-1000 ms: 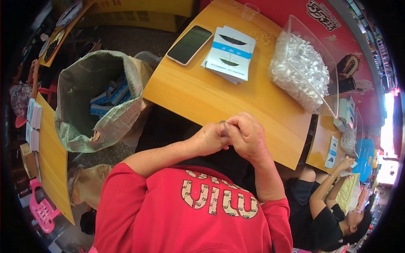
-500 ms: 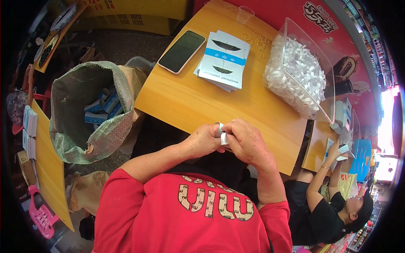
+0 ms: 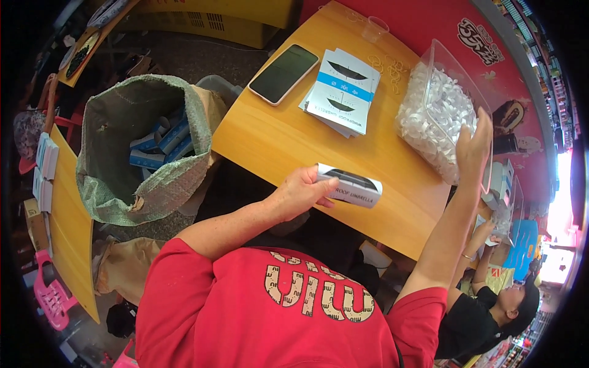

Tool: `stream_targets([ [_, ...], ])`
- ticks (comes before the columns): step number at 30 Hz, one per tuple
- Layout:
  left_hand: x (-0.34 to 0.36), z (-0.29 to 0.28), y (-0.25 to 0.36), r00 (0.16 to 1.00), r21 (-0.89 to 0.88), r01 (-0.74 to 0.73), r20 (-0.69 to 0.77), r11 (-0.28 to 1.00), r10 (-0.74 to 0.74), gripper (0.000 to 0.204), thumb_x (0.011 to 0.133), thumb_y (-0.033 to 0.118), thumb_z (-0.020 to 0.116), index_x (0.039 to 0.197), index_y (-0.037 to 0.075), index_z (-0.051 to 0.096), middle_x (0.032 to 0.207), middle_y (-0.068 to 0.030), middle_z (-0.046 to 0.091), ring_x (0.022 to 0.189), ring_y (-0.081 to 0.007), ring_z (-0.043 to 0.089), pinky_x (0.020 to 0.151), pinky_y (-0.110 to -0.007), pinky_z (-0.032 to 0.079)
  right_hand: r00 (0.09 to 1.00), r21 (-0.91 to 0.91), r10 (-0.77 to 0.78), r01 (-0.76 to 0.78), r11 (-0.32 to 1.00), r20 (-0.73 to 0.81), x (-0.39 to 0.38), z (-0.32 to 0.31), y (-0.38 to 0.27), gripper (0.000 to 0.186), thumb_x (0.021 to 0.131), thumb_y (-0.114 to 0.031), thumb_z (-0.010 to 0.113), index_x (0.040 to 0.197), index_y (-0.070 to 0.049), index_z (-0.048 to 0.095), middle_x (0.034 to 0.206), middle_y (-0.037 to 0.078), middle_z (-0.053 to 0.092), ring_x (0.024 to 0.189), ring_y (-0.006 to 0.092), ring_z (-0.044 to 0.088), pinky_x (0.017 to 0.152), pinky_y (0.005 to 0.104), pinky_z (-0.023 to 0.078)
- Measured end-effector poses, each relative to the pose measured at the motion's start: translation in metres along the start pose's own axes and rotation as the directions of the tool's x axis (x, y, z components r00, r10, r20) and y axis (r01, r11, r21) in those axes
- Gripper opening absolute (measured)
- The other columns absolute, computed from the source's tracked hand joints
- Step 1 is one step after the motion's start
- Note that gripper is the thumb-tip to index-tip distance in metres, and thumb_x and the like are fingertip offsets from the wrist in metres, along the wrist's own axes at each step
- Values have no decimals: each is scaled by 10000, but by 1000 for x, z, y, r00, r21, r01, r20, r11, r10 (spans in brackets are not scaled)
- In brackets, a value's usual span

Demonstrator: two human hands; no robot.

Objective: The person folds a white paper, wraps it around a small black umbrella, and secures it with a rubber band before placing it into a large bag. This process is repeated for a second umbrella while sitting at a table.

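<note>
My left hand point(image 3: 299, 191) grips one end of a rolled white-and-black printed card tube point(image 3: 351, 185) above the near edge of the orange table point(image 3: 288, 142). My right hand point(image 3: 473, 144) is raised at the side of a clear plastic bin point(image 3: 439, 111) full of small white pieces, fingers spread and holding nothing that shows. A stack of flat white-and-blue printed cards point(image 3: 343, 92) lies mid-table beside a dark smartphone point(image 3: 283, 73).
A green woven sack point(image 3: 142, 147) holding rolled blue-and-white tubes stands at my left. Rubber bands point(image 3: 388, 65) and a clear cup point(image 3: 375, 28) lie at the table's far edge. Another person point(image 3: 491, 306) sits at lower right. A pink stool point(image 3: 52, 294) stands at lower left.
Both hands were together at the table's near edge. Now the right hand has lifted to the clear bin, and the left hand alone holds the rolled tube.
</note>
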State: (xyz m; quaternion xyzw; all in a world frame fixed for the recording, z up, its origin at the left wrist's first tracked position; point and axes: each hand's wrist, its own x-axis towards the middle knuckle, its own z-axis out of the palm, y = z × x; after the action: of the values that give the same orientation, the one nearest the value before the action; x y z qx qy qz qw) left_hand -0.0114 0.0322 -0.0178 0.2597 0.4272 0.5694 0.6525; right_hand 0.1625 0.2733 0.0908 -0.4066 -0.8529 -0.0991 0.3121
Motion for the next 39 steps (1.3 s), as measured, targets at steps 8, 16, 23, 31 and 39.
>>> stream_targets([
  [8, 1, 0, -7, 992, -66, -115, -55, 991, 112, 341, 899, 233, 346, 1134, -1, 428, 1092, -76, 495, 986, -158, 492, 871, -298, 403, 952, 311, -210, 134, 941, 223, -128, 34, -141, 513, 753, -199, 546, 1205, -46, 359, 1251, 155, 321, 1196, 307, 251, 985, 421, 162],
  [16, -14, -4, -2, 980, -18, -184, -85, 983, 182, 337, 903, 213, 328, 1147, -5, 413, 1111, -80, 479, 1020, -164, 468, 877, -315, 403, 810, 747, 246, -586, 315, 532, -131, 27, -85, 371, 829, -133, 476, 1146, 27, 369, 824, 1, 444, 758, 70, 411, 723, 205, 359],
  [23, -26, -8, 8, 991, -274, -43, -132, 961, 7, 154, 864, 157, 433, 894, 26, 508, 924, -72, 538, 878, -193, 536, 756, -358, 478, 781, 834, 318, -548, -65, 538, -142, 10, -94, 272, 736, 52, 456, 1005, 13, 439, 755, -2, 443, 690, 54, 402, 660, 170, 334],
  [31, -48, -7, 6, 939, 63, -195, -278, 979, 205, 147, 836, 148, 474, 801, 14, 524, 765, -37, 545, 687, -99, 541, 654, -236, 469, 820, 878, 325, -472, -81, 471, -151, -3, -115, 261, 711, 71, 440, 968, 31, 448, 741, 1, 430, 679, 52, 397, 652, 166, 327],
  [39, -126, -26, 76, 449, 750, -389, -354, 536, 821, 120, 794, 109, 486, 723, 19, 521, 648, -19, 488, 611, -92, 451, 538, -218, 377, 863, 900, 255, -417, -126, 436, -145, -24, -117, 329, 762, -21, 434, 1079, 62, 409, 615, 72, 513, 589, 133, 499, 601, 236, 422],
])
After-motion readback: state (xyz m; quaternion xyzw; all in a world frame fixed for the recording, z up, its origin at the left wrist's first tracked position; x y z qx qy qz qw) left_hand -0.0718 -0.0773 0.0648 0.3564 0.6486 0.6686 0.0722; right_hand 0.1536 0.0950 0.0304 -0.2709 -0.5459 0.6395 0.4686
